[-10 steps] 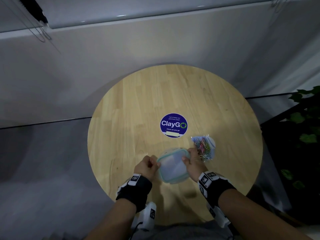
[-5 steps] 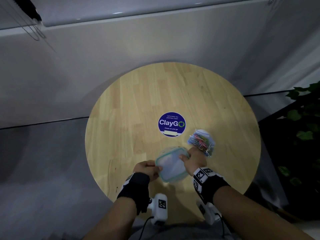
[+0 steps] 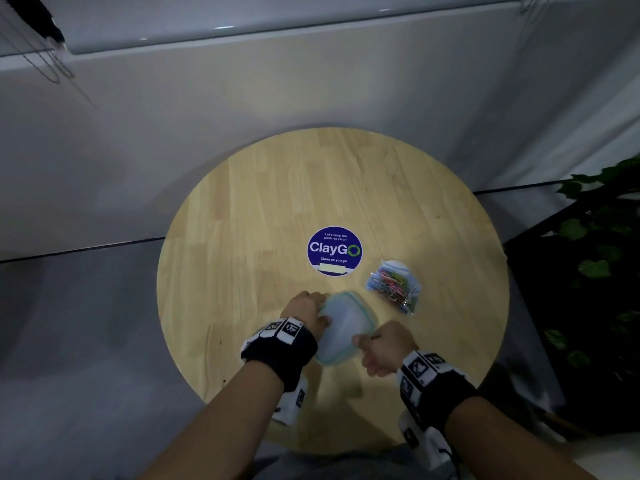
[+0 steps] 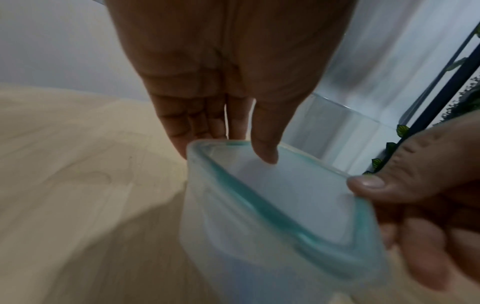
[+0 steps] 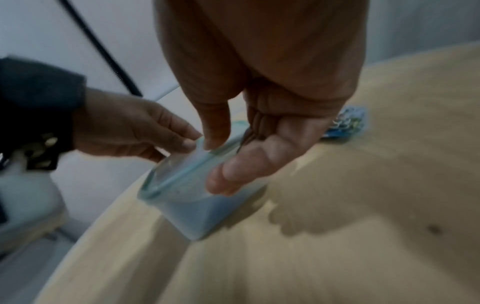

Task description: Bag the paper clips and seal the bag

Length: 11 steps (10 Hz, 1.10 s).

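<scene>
Both hands are holding the bag [image 3: 346, 327], a soft translucent pouch with a teal seal strip, in the lower middle of the head view, standing on the round wooden counter [image 3: 242, 237]. The left hand [image 3: 306, 315] is pinching the left part of the rim: in the left wrist view its thumb is reaching inside the mouth while the fingers [image 4: 192, 121] are staying behind the outside wall. The right hand [image 3: 388, 348] is pinching the opposite part of the rim, thumb on the edge and fingers [image 5: 233, 174] curled against the outer wall. Held from two sides like this, the mouth is standing open in a wide, almost square shape, which I judge is the purpose: a soft pouch would close again without this support.

The paper clips [image 3: 393, 284], many colours, are lying in a small clear packet on the counter, to the upper right of the bag and apart from it. They are near the right hand, probably so it can reach them while the left one is keeping the mouth open. Nothing is visible inside the bag, so the filling is not yet begun.

A blue round sticker [image 3: 334, 251] is sitting above the bag in the frame.
</scene>
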Motion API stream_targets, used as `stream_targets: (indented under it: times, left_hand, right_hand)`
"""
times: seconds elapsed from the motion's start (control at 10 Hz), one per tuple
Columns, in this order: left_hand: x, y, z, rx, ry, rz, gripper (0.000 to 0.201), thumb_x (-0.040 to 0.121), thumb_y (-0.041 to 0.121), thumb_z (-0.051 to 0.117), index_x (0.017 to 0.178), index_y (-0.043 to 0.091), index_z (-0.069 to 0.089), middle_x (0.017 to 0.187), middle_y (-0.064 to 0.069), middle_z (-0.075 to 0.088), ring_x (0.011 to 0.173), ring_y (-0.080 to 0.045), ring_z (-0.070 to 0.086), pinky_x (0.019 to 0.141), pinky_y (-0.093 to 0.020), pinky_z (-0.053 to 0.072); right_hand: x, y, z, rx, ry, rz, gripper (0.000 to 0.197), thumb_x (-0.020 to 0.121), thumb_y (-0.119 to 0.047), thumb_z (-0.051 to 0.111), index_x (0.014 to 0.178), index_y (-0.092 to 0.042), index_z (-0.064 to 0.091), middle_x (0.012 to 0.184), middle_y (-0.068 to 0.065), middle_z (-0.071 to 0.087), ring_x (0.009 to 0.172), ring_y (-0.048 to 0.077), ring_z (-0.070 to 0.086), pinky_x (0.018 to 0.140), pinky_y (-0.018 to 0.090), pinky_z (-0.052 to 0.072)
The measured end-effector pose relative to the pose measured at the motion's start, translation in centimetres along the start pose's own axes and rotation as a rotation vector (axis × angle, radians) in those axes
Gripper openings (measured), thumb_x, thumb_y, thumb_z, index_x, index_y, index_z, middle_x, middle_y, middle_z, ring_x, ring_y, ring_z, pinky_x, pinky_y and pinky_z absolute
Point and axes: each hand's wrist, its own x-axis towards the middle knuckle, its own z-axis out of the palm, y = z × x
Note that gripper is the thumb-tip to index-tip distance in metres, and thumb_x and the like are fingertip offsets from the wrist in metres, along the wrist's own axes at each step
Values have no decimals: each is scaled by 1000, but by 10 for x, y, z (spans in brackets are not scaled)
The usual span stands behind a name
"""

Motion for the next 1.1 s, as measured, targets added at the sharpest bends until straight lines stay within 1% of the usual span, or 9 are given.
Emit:
stream_targets:
  times: [0.1, 0.2, 0.3, 0.4, 0.5, 0.6, 0.7, 0.8, 1.1]
  left_hand:
    - [3, 0, -4, -37, 26, -55, 48, 83, 26, 63, 129, 17, 51, 127, -9, 58, 114, -27, 54, 92, -27, 40]
    - [4, -1, -5, -68, 20, -127, 42, 82, 27, 66, 120, 12, 57, 120, -8, 63, 109, -26, 57, 85, -26, 41]
    - [7, -3, -6, -99, 7, -184, 34, 81, 28, 67, 109, 9, 63, 112, -11, 66, 102, -28, 60, 76, -25, 40]
    - [8, -3, -5, -152, 29, -238, 33, 81, 29, 67, 105, 8, 63, 107, -11, 68, 98, -29, 61, 72, -25, 39]
    - [10, -3, -3, -255, 128, -303, 36, 82, 30, 65, 110, 7, 57, 110, -13, 66, 101, -31, 60, 78, -29, 43]
    - [13, -1, -3, -371, 192, -363, 42, 83, 28, 64, 115, 6, 50, 112, -15, 64, 101, -33, 60, 80, -33, 45]
    - [18, 3, -7, -414, 195, -386, 44, 84, 28, 62, 117, 5, 46, 112, -18, 63, 100, -35, 60, 76, -33, 44]
    - [25, 7, -13, -421, 197, -390, 43, 85, 28, 61, 117, 3, 45, 112, -20, 62, 99, -36, 60, 75, -34, 44]
    - [19, -3, -24, -398, 174, -380, 55, 81, 40, 63, 122, 9, 43, 112, -15, 62, 99, -33, 60, 72, -31, 42]
  right_hand:
    - [22, -9, 5, 204, 36, 94, 25, 77, -12, 71, 62, 2, 57, 57, 18, 58, 43, 23, 57, 50, 30, 51]
    - [39, -14, 10, 231, 58, 97, 14, 67, -4, 69, 71, -1, 56, 67, 19, 57, 56, 25, 57, 59, 35, 55]
    - [45, -18, 14, 98, 134, 37, 13, 71, -14, 66, 71, -2, 60, 63, 16, 61, 60, 29, 67, 60, 38, 60]
    - [48, -22, 13, -61, 203, -26, 22, 70, -21, 65, 55, -10, 55, 60, 13, 58, 61, 28, 65, 60, 38, 59]
    - [48, -38, -1, -165, 226, -165, 26, 77, -16, 59, 52, -14, 56, 64, 10, 62, 67, 30, 66, 62, 35, 55]
    - [55, -53, -42, -296, 399, -316, 5, 80, -20, 58, 80, -17, 63, 85, 6, 61, 83, 28, 63, 69, 28, 45]
    - [70, -43, -80, -405, 410, -240, 38, 77, -32, 64, 112, -25, 50, 106, 9, 45, 97, 34, 56, 83, 35, 48]
    - [88, -28, -80, -477, 324, -98, 54, 70, -52, 63, 115, -25, 48, 115, 15, 52, 101, 37, 57, 84, 38, 47]
    - [64, -47, -67, -158, 400, -191, 49, 77, -44, 65, 114, -20, 46, 107, 14, 56, 86, 30, 56, 77, 31, 42]
